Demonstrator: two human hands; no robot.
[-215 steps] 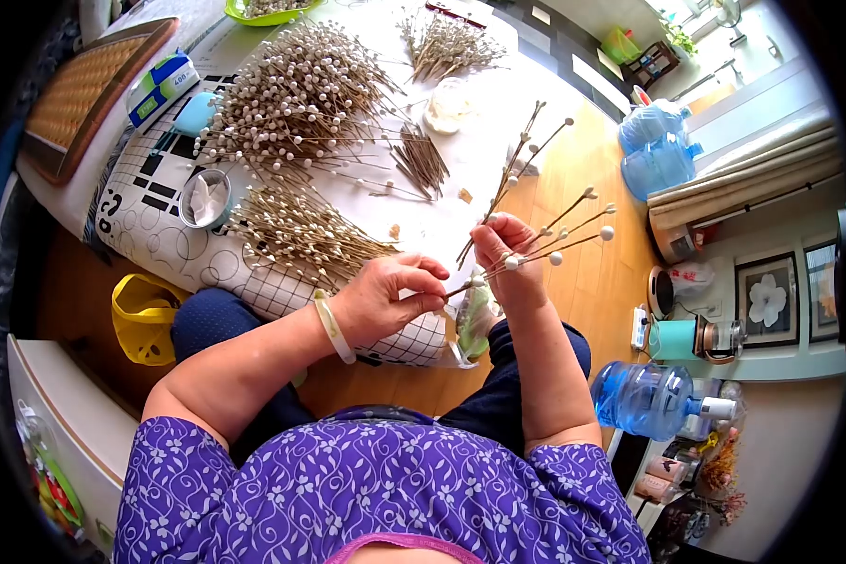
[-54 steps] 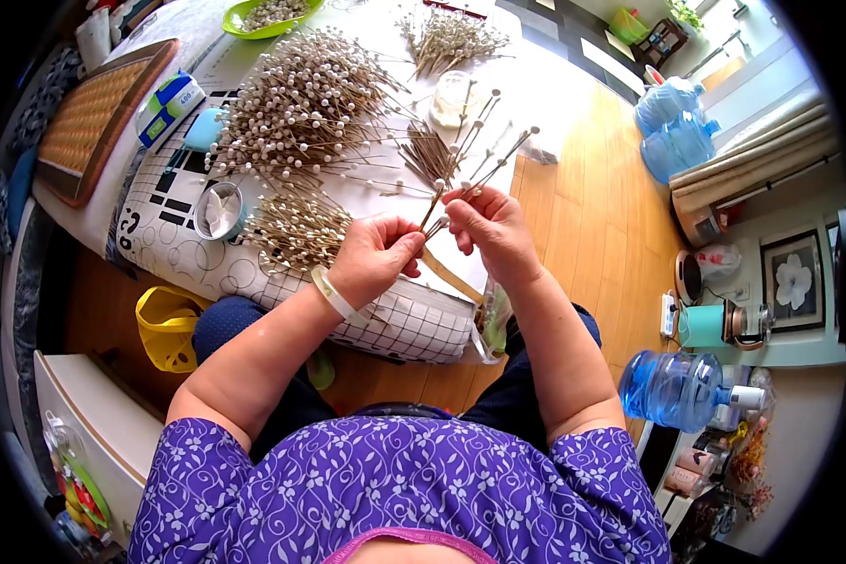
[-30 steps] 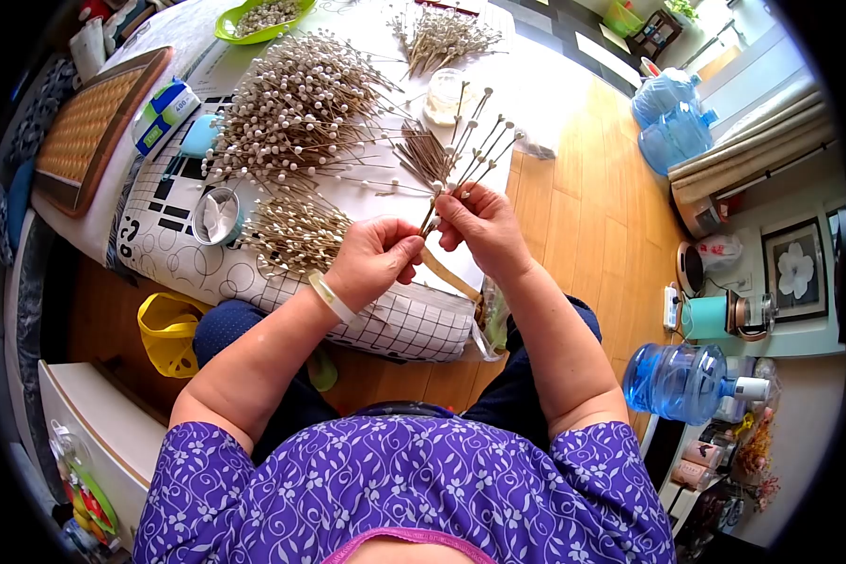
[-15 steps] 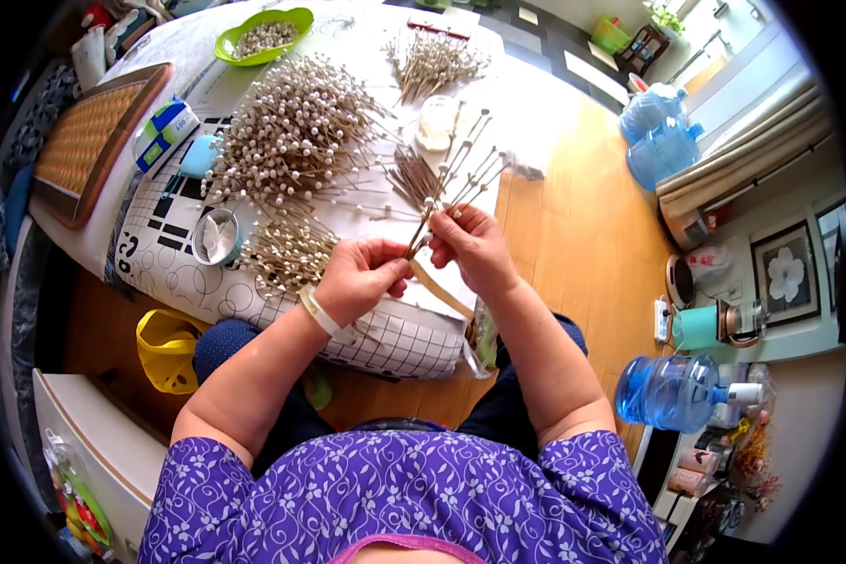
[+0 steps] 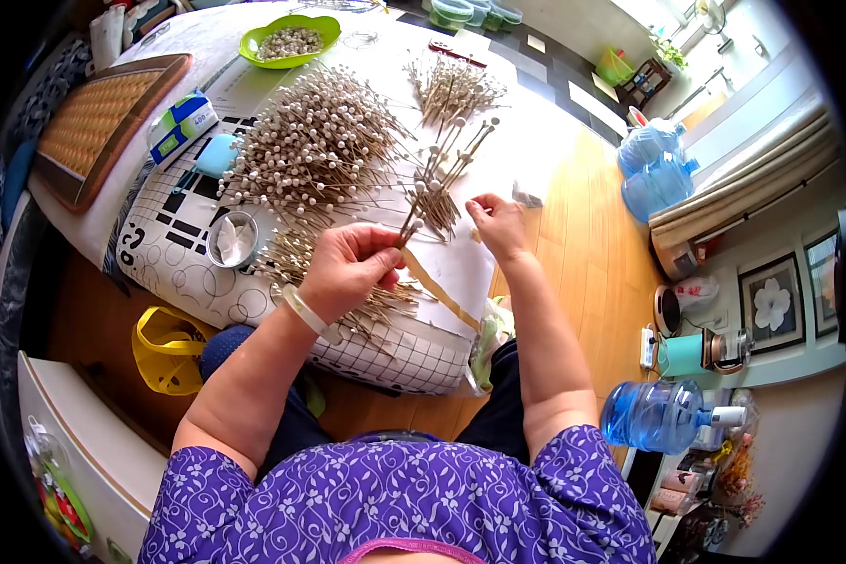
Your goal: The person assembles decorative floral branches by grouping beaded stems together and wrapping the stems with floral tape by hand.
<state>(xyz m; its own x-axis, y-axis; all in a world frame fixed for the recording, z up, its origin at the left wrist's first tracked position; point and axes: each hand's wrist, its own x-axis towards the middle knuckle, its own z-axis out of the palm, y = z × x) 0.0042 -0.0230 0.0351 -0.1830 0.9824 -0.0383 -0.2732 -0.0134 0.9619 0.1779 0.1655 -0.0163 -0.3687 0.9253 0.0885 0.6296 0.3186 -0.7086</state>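
Note:
My left hand (image 5: pixel 352 271) is closed around the lower ends of a small bunch of brown stems (image 5: pixel 451 164) with round, bead-like tips, which fan upward and right. A strip of tan tape (image 5: pixel 439 289) runs from beside those fingers down to the table edge. To the right, my right hand (image 5: pixel 500 226) is apart from the bunch with thumb and fingertips pinched together. A small tan bit shows below the fingertips, and I cannot tell what they hold. Behind the bunch lie short dark stems (image 5: pixel 434 209). A large heap of white-tipped stems (image 5: pixel 301 141) lies left of it.
A green bowl of beads (image 5: pixel 291 42), a tissue pack (image 5: pixel 180 127), a blue box (image 5: pixel 218 155) and a round tin (image 5: pixel 231 239) sit on the table. More stems (image 5: pixel 451 85) lie at the back. Water bottles (image 5: pixel 658 414) stand at right, a yellow bag (image 5: pixel 164 352) at lower left.
My right hand has left the stem bunch and moved right, fingers still pinched. My left hand keeps its hold on the bunch. The whole view has shifted slightly.

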